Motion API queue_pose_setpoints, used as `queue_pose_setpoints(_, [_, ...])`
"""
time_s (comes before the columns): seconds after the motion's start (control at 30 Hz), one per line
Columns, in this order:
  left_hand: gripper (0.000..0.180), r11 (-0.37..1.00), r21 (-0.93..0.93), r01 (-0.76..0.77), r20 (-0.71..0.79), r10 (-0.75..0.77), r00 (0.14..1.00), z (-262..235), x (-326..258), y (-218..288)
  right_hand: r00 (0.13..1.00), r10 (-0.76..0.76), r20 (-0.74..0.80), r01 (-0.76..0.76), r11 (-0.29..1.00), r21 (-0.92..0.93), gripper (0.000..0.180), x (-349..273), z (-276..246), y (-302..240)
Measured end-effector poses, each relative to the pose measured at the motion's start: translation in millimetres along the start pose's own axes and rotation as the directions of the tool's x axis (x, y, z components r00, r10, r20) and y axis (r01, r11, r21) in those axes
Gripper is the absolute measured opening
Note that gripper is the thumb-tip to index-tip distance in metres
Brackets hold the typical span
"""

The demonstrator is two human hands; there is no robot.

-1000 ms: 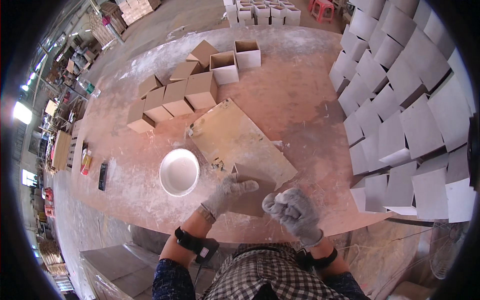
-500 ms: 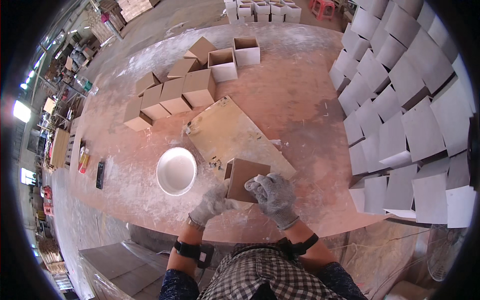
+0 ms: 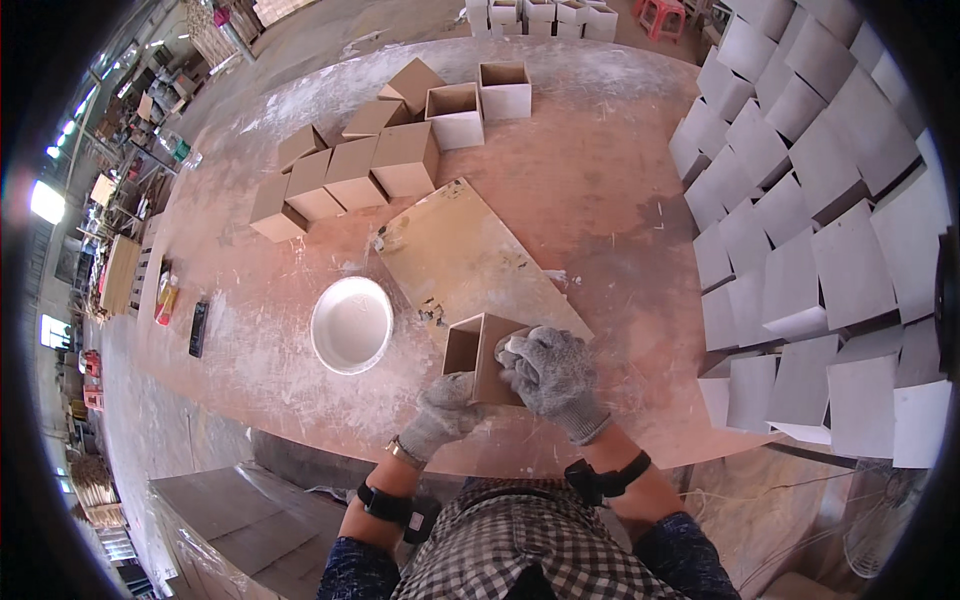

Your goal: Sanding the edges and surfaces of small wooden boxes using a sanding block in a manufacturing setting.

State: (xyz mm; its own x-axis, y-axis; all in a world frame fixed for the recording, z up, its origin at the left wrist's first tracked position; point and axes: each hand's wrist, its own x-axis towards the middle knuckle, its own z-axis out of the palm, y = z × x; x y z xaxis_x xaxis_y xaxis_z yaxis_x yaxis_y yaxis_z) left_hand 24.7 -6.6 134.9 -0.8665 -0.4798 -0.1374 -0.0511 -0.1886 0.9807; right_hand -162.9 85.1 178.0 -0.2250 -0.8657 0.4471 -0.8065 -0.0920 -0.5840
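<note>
A brown open-ended cardboard box (image 3: 488, 368) is tilted above the near end of a tan board (image 3: 468, 245). My left hand (image 3: 445, 410), in a grey knit glove, grips the box at its lower left edge. The gloved right hand (image 3: 552, 372) has its fingers curled and pressed against the box's right face. Whatever those fingers may pinch is hidden. The dark opening of the box shows on its left side. A white round bowl (image 3: 318, 348) with pale contents stands left of the board.
Several brown boxes (image 3: 352, 172) and two white-sided open boxes (image 3: 456, 128) stand on the far part of the reddish table (image 3: 590, 190). Stacked white-grey boxes (image 3: 790, 260) rise along the right. A black handheld object (image 3: 199, 328) lies at left, beside a red-and-yellow item (image 3: 167, 300).
The box has turned so that more of its open end shows. My right hand has moved slightly up along its face, and the left has shifted right. The whole view has shifted slightly.
</note>
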Motion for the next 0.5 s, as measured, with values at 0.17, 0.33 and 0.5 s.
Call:
queue_pose_setpoints(0.17, [0.032, 0.675, 0.721, -0.157, 0.086, 0.137, 0.987, -1, 1, -16, 0.991, 0.041, -0.125, -0.024, 0.99, 0.136, 0.03, -15, 15, 13])
queue_pose_setpoints(0.33, [0.03, 0.683, 0.663, -0.306, 0.119, 0.308, 0.944, -4, -3, -37, 0.992, 0.033, -0.124, -0.023, 0.996, 0.082, 0.024, -21, 29, 12])
queue_pose_setpoints(0.5, [0.034, 0.589, 0.788, -0.181, 0.063, 0.216, 0.974, -1, -8, -28, 0.997, 0.0, -0.072, 0.003, 0.999, 0.041, 0.021, -56, 30, -7])
